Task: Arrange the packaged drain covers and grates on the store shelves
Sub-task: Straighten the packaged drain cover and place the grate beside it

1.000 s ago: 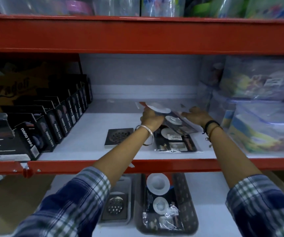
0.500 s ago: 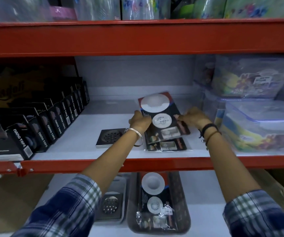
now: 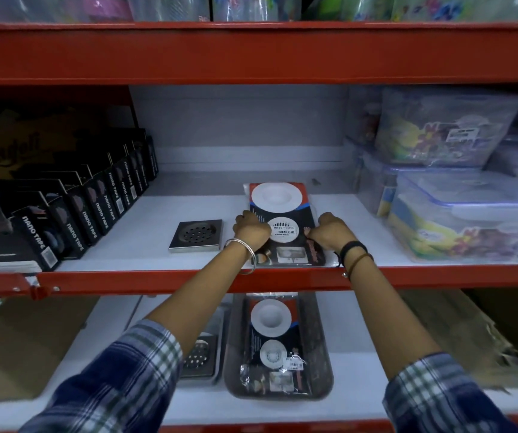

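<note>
- Both hands sit on the middle shelf (image 3: 376, 270): I see my left hand (image 3: 251, 228) curled closed on the left edge of the packaged drain cover (image 3: 284, 226), and my right hand (image 3: 329, 231) curled closed on its right edge.
- Between the two hands the package lies flat on the white shelf board, its long side running front to back, white discs facing up.
- Just left of my left hand, apart from it, a square metal grate (image 3: 196, 235) lies flat.
- Below, on the lower shelf, a dark tray (image 3: 323, 354) holds another drain cover package (image 3: 271, 342).
- Nano tape boxes (image 3: 73, 214) line the far left; plastic containers (image 3: 470, 214) stack at right.
</note>
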A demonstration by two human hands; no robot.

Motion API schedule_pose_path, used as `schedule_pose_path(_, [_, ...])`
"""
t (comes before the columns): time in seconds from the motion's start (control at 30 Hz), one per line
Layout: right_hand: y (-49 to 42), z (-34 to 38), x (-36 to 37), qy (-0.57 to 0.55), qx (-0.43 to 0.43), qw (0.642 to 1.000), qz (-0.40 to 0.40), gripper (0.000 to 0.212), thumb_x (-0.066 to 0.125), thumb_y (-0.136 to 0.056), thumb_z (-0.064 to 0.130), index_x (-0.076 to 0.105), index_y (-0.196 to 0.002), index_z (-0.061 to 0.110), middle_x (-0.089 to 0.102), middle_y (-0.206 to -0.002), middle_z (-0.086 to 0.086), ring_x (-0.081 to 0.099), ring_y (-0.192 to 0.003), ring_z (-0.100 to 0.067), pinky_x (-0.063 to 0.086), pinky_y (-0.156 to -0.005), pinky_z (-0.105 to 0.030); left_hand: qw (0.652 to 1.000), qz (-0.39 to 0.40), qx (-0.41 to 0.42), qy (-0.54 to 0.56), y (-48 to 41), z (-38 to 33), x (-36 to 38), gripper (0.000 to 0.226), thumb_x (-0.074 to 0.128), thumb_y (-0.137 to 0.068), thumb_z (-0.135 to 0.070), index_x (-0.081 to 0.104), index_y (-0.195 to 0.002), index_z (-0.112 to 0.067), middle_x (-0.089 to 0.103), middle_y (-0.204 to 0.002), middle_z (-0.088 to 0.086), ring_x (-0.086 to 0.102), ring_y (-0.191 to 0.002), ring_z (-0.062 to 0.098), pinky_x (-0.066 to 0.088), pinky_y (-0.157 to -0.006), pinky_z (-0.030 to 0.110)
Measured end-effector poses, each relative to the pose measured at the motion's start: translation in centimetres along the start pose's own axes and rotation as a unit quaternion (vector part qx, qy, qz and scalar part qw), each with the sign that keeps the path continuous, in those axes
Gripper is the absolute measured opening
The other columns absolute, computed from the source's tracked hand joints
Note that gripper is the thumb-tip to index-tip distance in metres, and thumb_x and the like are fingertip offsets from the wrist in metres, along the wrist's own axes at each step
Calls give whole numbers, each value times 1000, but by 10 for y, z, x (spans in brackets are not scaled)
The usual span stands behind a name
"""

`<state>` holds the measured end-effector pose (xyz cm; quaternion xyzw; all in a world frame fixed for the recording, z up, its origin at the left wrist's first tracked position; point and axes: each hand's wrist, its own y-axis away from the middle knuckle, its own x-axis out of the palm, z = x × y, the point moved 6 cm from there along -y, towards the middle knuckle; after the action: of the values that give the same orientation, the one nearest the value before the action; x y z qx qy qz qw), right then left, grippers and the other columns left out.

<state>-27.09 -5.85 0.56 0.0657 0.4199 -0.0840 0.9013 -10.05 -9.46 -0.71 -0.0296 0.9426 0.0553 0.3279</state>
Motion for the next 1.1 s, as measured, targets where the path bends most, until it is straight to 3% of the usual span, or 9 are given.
schedule_pose_path(0.13, [4, -1, -3, -5, 6, 1000, 2, 35, 52, -93, 22, 48, -120, 0, 57, -127, -21, 56, -113, -35, 48, -92, -39, 1000, -5, 2, -9, 9, -1, -6, 53, 49, -93, -27, 35, -134, 3, 40, -139, 23, 42, -127, 39, 40, -106, 44])
schedule_pose_path(0.27, [11, 0, -14, 35, 3, 998, -51, 45, 43, -97, 32, 42, -129, 1, 41, -138, -22, 44, -125, -39, 38, -105, -47, 992, -87, 90, -16, 30, -3, -41, 65, 40, -98, -34, 13, -147, -1, 15, -155, 18, 12, -143, 37, 19, -116, 45])
schedule_pose_path(0.37, [21, 25, -19, 15, -114, 986, -119, 46, 53, -92, 35, 46, -128, 6, 47, -132, -21, 45, -123, -39, 39, -104, -48, 965, -179, 190, -14, 49, 8, -79, 58, 43, -98, -26, 20, -146, -1, 19, -155, 16, 14, -143, 34, 17, -117, 40])
schedule_pose_path(0.43, [30, 47, -14, -13, -194, 973, -124, 47, 58, -89, 34, 49, -128, 10, 52, -130, -17, 49, -121, -35, 43, -102, -45, 947, -221, 228, -40, 59, 25, -101, 54, 43, -98, -22, 25, -144, 0, 25, -153, 18, 19, -142, 34, 17, -117, 39])
schedule_pose_path(0.57, [47, 92, 19, -50, -250, 966, -51, 46, 59, -90, 27, 49, -128, 3, 54, -132, -15, 52, -120, -30, 41, -98, -30, 941, -231, 235, -80, 66, 73, -134, 53, 38, -99, -26, 27, -144, 0, 27, -154, 17, 20, -143, 32, 16, -119, 41])
schedule_pose_path(0.73, [44, 136, 73, 41, -297, 954, 28, 58, 62, -87, 36, 44, -135, 9, 50, -136, -11, 48, -126, -26, 38, -106, -34, 929, -217, 232, -190, 60, 118, -158, 63, 26, -94, -41, 25, -147, -8, 24, -157, 10, 19, -146, 26, 21, -118, 45])
schedule_pose_path(0.83, [32, 149, 100, 112, -266, 955, 72, 76, 67, -79, 48, 36, -141, 16, 38, -148, -6, 39, -135, -26, 33, -112, -43, 910, -203, 239, -271, 56, 136, -163, 66, 17, -92, -45, 23, -148, -11, 25, -157, 8, 20, -146, 23, 23, -117, 48])
schedule_pose_path(0.97, [13, 163, 137, 197, -215, 946, 140, 95, 69, -74, 50, 19, -149, 21, 22, -158, -6, 27, -142, -27, 26, -114, -42, 902, -195, 222, -314, 43, 151, -173, 68, 15, -90, -47, 20, -149, -14, 23, -158, 4, 17, -147, 20, 17, -117, 48])
schedule_pose_path(1.1, [-1, 162, 148, 157, -169, 946, 226, 97, 74, -75, 40, 15, -149, 18, 24, -157, -4, 29, -141, -24, 24, -114, -35, 900, -192, 226, -318, 42, 148, -167, 73, 9, -85, -49, 18, -149, -15, 18, -159, 2, 10, -148, 20, 16, -118, 48])
